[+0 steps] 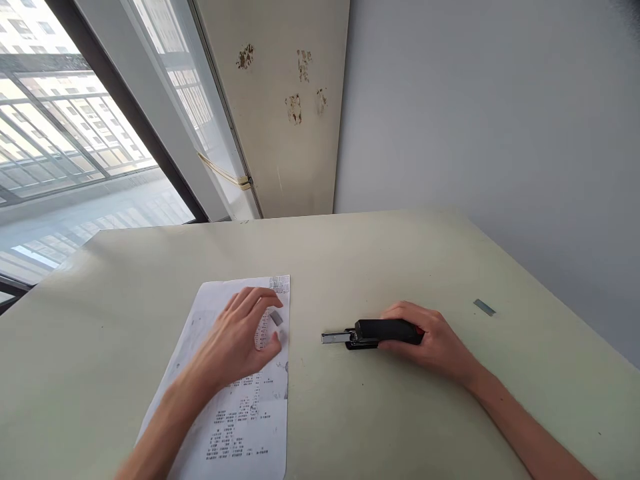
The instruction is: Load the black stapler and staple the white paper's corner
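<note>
A black stapler (387,331) lies on the table with a metal tray (335,338) sticking out of its left end. My right hand (433,340) is wrapped round the stapler's right end. Over the printed sheets (250,427) at the left, my left hand (240,337) has its thumb and fingers apart, with nothing between them. Just by those fingertips, a small grey strip (276,318) that looks like staples rests on the paper.
Another small grey strip (485,307) lies on the pale table (350,260) at the right. Behind the table are a grey wall (475,113), a stained beige panel (295,160) and, at the left, a window.
</note>
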`<state>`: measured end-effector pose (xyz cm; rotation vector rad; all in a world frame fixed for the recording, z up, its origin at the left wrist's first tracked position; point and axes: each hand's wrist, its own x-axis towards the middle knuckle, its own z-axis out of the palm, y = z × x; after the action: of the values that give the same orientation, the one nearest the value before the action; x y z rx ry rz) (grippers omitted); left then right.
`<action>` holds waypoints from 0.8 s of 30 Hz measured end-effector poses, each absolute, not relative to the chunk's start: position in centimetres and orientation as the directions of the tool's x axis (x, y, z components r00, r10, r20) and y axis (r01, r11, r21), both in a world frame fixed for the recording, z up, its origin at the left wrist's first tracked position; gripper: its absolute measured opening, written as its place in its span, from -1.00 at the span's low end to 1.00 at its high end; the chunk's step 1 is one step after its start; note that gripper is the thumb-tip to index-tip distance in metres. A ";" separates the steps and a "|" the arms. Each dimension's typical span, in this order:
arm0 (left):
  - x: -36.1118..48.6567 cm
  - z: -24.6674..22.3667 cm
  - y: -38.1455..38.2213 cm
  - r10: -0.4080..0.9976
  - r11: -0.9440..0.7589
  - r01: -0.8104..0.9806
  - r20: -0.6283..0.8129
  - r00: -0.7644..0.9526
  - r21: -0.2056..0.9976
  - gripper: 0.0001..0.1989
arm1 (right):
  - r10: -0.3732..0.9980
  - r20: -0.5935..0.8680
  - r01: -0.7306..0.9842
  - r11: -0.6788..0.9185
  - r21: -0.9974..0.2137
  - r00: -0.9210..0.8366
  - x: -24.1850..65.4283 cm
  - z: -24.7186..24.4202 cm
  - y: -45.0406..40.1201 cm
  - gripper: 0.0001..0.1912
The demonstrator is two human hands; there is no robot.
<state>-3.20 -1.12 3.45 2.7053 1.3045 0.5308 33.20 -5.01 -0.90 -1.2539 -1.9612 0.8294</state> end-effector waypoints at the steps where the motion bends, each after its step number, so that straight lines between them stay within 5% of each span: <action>1: -3.7 3.5 -0.9 0.780 -0.621 0.751 0.263 0.567 0.224 -0.68 | 0.926 0.194 0.512 0.344 -0.787 -0.324 33.2 -0.9 -5.0 -0.74; 13: -4.4 3.0 -0.5 0.780 -0.625 0.739 0.167 0.603 0.252 -0.86 | 0.918 0.214 0.532 0.371 -0.761 -0.334 33.2 -0.9 -5.1 -0.78; 24: -3.0 2.5 -0.7 0.841 -0.540 0.737 0.229 0.490 0.406 -0.78 | 0.920 0.211 0.540 0.367 -0.757 -0.330 33.1 -0.9 -5.1 -0.75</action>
<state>-3.04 -0.73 2.55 2.4839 1.3447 0.5907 33.14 -5.05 -0.91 -1.2589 -1.9962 0.7703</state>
